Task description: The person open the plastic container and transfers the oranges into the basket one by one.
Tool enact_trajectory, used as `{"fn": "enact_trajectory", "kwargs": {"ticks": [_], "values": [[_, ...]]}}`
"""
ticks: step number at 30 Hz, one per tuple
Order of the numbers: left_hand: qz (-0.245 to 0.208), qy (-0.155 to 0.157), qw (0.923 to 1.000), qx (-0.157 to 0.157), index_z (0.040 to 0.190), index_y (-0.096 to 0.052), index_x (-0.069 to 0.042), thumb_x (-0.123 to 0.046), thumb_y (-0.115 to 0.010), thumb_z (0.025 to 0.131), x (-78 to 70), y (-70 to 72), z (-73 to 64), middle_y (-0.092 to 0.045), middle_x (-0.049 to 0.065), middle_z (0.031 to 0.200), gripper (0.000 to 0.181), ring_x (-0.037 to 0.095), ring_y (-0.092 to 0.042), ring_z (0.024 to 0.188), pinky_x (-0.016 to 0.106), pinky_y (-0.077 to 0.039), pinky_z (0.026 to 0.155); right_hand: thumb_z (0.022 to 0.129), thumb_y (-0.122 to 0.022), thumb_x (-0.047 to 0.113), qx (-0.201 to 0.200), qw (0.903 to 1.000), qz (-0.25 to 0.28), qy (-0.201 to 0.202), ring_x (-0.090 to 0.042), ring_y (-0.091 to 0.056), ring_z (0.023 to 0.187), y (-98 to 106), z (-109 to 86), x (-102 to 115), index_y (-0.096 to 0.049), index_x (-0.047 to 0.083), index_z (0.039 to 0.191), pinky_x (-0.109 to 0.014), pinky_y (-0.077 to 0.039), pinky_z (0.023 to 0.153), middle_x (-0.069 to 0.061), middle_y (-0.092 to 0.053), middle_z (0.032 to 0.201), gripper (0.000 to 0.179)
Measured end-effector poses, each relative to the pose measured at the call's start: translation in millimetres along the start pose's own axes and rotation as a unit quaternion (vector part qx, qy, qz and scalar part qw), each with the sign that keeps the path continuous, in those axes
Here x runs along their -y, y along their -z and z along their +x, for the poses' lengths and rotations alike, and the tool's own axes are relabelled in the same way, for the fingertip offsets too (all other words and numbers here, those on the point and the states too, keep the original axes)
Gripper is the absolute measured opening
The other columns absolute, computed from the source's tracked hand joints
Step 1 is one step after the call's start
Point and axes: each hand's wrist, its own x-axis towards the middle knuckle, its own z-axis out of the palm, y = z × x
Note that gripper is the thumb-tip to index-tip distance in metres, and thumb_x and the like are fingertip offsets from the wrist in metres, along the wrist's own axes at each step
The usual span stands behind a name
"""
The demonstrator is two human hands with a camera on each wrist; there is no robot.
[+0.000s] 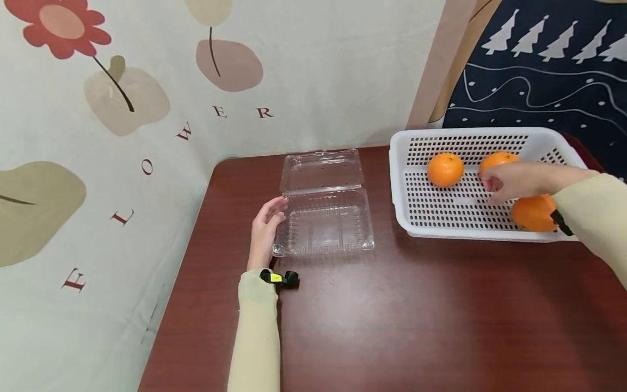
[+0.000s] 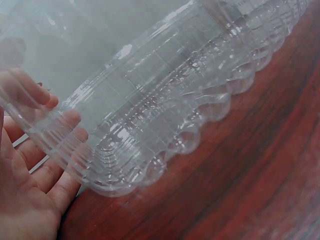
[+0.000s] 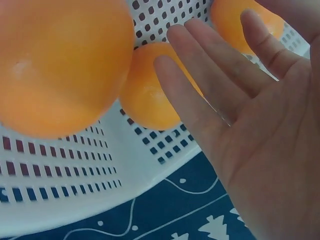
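Observation:
A clear plastic clamshell box lies on the table with its lid folded back toward the wall. My left hand is at the box's left side; in the left wrist view its loosely bent fingers touch the ribbed plastic wall, and some fingertips show through it. Over the white basket reaches my right hand, fingers spread and nothing held in the right wrist view. It partly covers a back orange. A front orange sits beneath the wrist, and another orange lies left of the fingers.
The dark red-brown table meets a flower-printed cloth along its left and back edges. Behind the basket hangs a navy cloth with white trees. The basket's raised rim surrounds the oranges.

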Motion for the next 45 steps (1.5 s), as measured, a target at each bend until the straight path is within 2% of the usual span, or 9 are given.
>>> {"fn": "enact_trajectory", "kwargs": {"ticks": [5, 10, 21, 26, 32, 37, 42, 45], "values": [[-0.003, 0.0, 1.0, -0.001, 0.125, -0.048, -0.001, 0.002, -0.046, 0.088, -3.2, 2.6, 1.3, -0.05, 0.015, 0.125, 0.037, 0.029, -0.044, 0.116, 0.036, -0.041, 0.09, 0.079, -0.061, 0.044, -0.035, 0.9988, -0.033, -0.007, -0.019, -0.051, 0.078, 4, -3.1, 4, -0.054, 0.004, 0.097, -0.037, -0.045, 0.069, -0.003, -0.057, 0.089, 0.044], [0.0, 0.008, 1.0, -0.002, 0.125, -0.048, -0.002, 0.001, -0.046, 0.089, -4.0, 0.8, 0.9, -0.05, 0.014, 0.125, 0.037, 0.029, -0.043, 0.117, 0.036, -0.04, 0.091, 0.083, -0.057, 0.041, -0.053, 0.9974, -0.048, -0.005, -0.021, -0.055, 0.084, 4, -7.8, 9, -0.056, 0.0, 0.109, -0.045, -0.045, 0.076, -0.006, -0.061, 0.095, 0.049], [-0.001, 0.003, 1.0, 0.003, 0.126, -0.047, -0.002, 0.0, -0.046, 0.089, -1.6, -0.7, 0.6, -0.05, 0.015, 0.125, 0.037, 0.029, -0.043, 0.117, 0.035, -0.041, 0.09, 0.083, -0.058, 0.041, -0.09, 0.9946, -0.049, 0.016, -0.019, -0.054, 0.084, 6, -16.7, 27, -0.056, 0.004, 0.112, -0.043, -0.045, 0.075, -0.004, -0.059, 0.096, 0.047], [-0.003, 0.004, 1.0, 0.0, 0.126, -0.047, -0.001, 0.001, -0.046, 0.089, -4.3, 0.5, 0.6, -0.049, 0.016, 0.126, 0.037, 0.031, -0.042, 0.118, 0.039, -0.039, 0.091, 0.083, -0.058, 0.043, -0.098, 0.9941, -0.047, 0.009, -0.018, -0.055, 0.083, 9, -22.1, 29, -0.055, 0.008, 0.112, -0.042, -0.046, 0.075, -0.005, -0.059, 0.099, 0.046], [-0.001, 0.003, 1.0, -0.001, 0.126, -0.047, -0.002, 0.0, -0.046, 0.089, -4.8, -0.3, 0.9, -0.049, 0.016, 0.126, 0.037, 0.03, -0.042, 0.118, 0.036, -0.04, 0.091, 0.082, -0.057, 0.046, -0.105, 0.9939, -0.035, 0.0, -0.02, -0.056, 0.081, 10, -26.4, 28, -0.049, 0.006, 0.119, -0.042, -0.048, 0.071, -0.01, -0.059, 0.102, 0.055], [0.01, 0.001, 1.0, -0.001, 0.127, -0.046, -0.004, -0.004, -0.047, 0.09, -2.1, -1.1, -0.2, -0.049, 0.012, 0.127, 0.037, 0.027, -0.043, 0.118, 0.034, -0.039, 0.092, 0.084, -0.056, 0.042, -0.119, 0.9924, -0.033, 0.001, -0.026, -0.057, 0.087, 12, -29.6, 31, -0.044, 0.005, 0.123, -0.046, -0.047, 0.074, -0.014, -0.058, 0.105, 0.055], [0.004, -0.007, 1.0, -0.004, 0.131, -0.042, -0.005, -0.008, -0.046, 0.092, 0.0, -1.3, -0.5, -0.048, 0.014, 0.128, 0.04, 0.029, -0.043, 0.118, 0.041, -0.038, 0.094, 0.084, -0.056, 0.041, -0.126, 0.9911, -0.041, 0.01, -0.026, -0.056, 0.09, 10, -31.7, 38, -0.044, 0.005, 0.124, -0.048, -0.045, 0.076, -0.01, -0.059, 0.104, 0.055], [-0.001, -0.007, 0.9999, -0.01, 0.135, -0.038, -0.01, -0.01, -0.044, 0.093, 0.6, -1.3, -0.2, -0.048, 0.015, 0.128, 0.042, 0.03, -0.045, 0.116, 0.045, -0.037, 0.094, 0.084, -0.057, 0.041, -0.129, 0.9903, -0.047, 0.015, -0.024, -0.056, 0.089, 9, -32.6, 42, -0.044, 0.005, 0.124, -0.048, -0.044, 0.077, -0.009, -0.059, 0.103, 0.056]]}}
